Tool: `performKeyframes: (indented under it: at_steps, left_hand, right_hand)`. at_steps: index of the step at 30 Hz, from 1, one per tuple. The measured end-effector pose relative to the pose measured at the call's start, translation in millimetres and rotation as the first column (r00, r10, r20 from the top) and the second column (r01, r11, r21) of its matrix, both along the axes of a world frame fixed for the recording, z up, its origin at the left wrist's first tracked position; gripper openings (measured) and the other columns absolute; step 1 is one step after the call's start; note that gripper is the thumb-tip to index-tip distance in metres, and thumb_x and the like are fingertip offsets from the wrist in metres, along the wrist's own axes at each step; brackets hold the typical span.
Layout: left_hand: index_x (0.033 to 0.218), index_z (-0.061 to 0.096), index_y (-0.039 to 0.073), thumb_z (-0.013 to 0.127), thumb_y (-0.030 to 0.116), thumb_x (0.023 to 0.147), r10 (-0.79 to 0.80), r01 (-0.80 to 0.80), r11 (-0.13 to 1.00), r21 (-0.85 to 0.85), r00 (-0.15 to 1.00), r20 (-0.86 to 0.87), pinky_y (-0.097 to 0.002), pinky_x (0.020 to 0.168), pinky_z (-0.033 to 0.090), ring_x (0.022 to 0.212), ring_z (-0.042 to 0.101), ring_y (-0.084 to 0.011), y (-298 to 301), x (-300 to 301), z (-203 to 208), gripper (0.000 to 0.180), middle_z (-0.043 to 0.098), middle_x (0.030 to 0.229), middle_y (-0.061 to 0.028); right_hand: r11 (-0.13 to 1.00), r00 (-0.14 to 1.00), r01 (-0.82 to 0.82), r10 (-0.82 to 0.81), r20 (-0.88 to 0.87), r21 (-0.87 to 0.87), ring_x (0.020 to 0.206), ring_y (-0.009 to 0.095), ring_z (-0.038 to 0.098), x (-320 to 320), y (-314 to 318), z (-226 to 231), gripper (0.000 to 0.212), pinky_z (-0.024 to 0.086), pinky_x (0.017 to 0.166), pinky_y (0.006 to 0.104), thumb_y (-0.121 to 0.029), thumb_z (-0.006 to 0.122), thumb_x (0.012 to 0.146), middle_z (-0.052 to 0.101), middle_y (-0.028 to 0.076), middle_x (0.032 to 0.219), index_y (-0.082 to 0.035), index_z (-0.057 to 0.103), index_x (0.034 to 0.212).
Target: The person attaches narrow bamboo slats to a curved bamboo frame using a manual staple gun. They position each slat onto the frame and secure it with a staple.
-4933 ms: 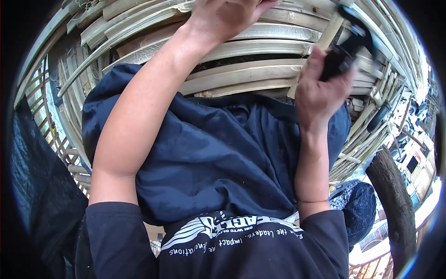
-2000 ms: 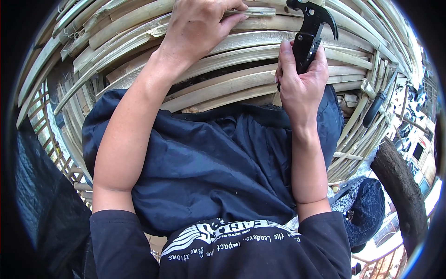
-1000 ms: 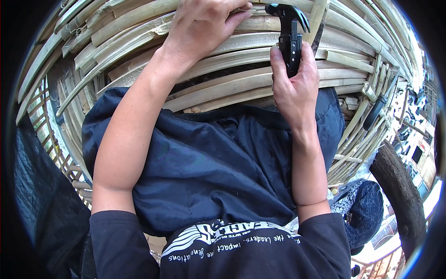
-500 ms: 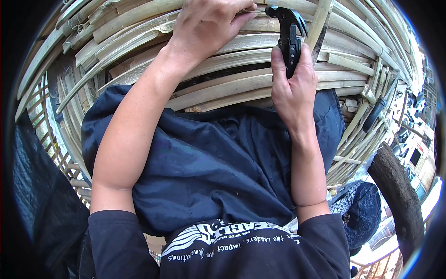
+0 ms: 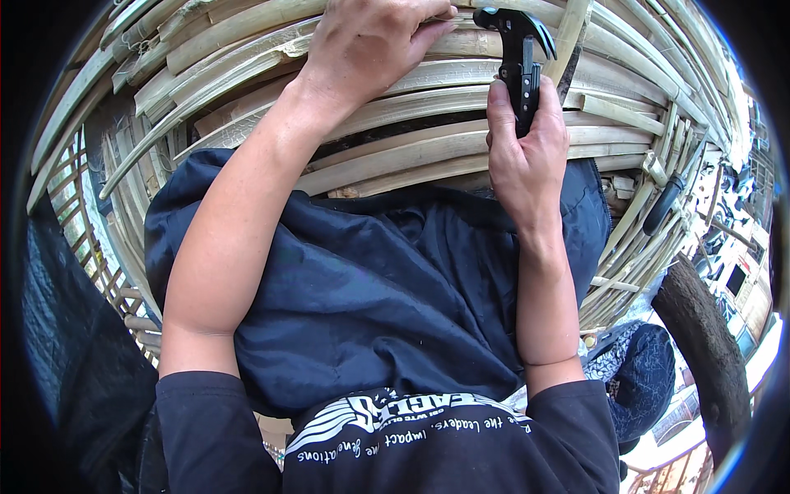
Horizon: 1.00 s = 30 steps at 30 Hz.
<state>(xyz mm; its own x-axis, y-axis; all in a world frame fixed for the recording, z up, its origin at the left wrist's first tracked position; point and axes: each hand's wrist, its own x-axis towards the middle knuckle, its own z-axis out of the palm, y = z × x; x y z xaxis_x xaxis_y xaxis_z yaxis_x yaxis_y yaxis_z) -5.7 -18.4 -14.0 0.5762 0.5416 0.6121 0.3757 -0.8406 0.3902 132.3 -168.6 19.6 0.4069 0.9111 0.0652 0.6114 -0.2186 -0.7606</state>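
My right hand (image 5: 531, 160) grips a small black claw hammer (image 5: 513, 51) with a folding multi-tool handle, thumb on one side and fingers on the other. Its head points away from me, the claw curving to the right, over split bamboo strips (image 5: 403, 158). At the top of the view, my left hand (image 5: 370, 45) rests above the strips with thumb and forefinger pinched together, just left of the hammer head. What the pinch holds, if anything, is too small to tell. A pale upright bamboo strip (image 5: 569, 33) stands right beside the claw.
Dark blue cloth (image 5: 370, 280) covers my lap. A dark-handled knife (image 5: 663, 204) is tucked into the bamboo at the right. Beyond it stands a thick brown log (image 5: 704, 337), near a dark patterned cloth item (image 5: 646, 379). Black sheeting (image 5: 70, 346) hangs at the left.
My right hand and the hammer have shifted slightly to the right, with the hammer head turned a little. My left hand stays in place.
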Motion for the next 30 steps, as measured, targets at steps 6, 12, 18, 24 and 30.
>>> performKeyframes:
  at_steps: [6,12,18,24,30]
  left_hand:
    - [0.077,0.072,0.009,0.078,0.016,0.085,-0.015,0.015,1.000,-0.020,0.999,0.031,-0.0380,0.076,0.042,0.083,0.057,-0.0205,0.8,0.0,-2.1,0.012,0.062,0.083,-0.0015]
    - [0.077,0.073,0.009,0.077,0.016,0.085,-0.033,0.033,0.999,-0.008,0.998,0.060,-0.0375,0.076,0.042,0.083,0.057,-0.0203,1.2,0.6,-3.1,0.011,0.063,0.083,-0.0017]
    - [0.077,0.073,0.009,0.077,0.015,0.085,-0.006,0.006,1.000,0.019,1.000,0.022,-0.0377,0.076,0.042,0.084,0.058,-0.0205,-0.1,-0.1,0.1,0.011,0.063,0.083,-0.0017]
    - [0.078,0.073,0.008,0.078,0.016,0.084,-0.022,0.022,1.000,-0.001,0.997,0.074,-0.0382,0.078,0.043,0.085,0.058,-0.0214,2.2,0.9,-6.4,0.011,0.063,0.083,-0.0024]
    - [0.078,0.073,0.008,0.078,0.015,0.083,-0.044,0.046,0.999,-0.017,0.994,0.103,-0.0384,0.079,0.043,0.086,0.059,-0.0215,2.5,1.4,-6.9,0.010,0.063,0.084,-0.0025]
  right_hand:
    - [0.975,0.969,0.078,-0.026,-0.245,0.207,0.057,0.005,0.044,5.6,-6.7,-5.0,0.022,0.036,0.049,0.0207,-0.021,0.059,0.108,0.052,0.000,0.076,-0.003,0.054,0.120]
    - [0.978,0.981,0.105,-0.072,-0.178,0.181,0.066,0.015,0.053,6.0,-6.6,-5.0,0.028,0.046,0.062,0.0321,-0.025,0.069,0.102,0.058,0.005,0.074,0.000,0.057,0.105]
    - [0.999,0.996,-0.019,0.017,0.087,0.027,0.063,0.031,0.064,-2.2,-0.9,0.7,0.024,0.049,0.062,0.0399,-0.019,0.068,0.100,0.065,0.016,0.074,0.002,0.058,0.108]
    - [1.000,1.000,0.011,-0.012,-0.011,-0.026,0.062,0.030,0.064,-2.3,-2.0,-3.6,0.025,0.049,0.062,0.0400,-0.020,0.067,0.101,0.064,0.015,0.073,0.002,0.058,0.106]
    - [0.996,0.997,0.063,-0.061,-0.039,0.061,0.064,0.028,0.063,3.9,-2.0,-7.6,0.025,0.049,0.064,0.0395,-0.022,0.066,0.102,0.064,0.015,0.074,0.001,0.058,0.105]
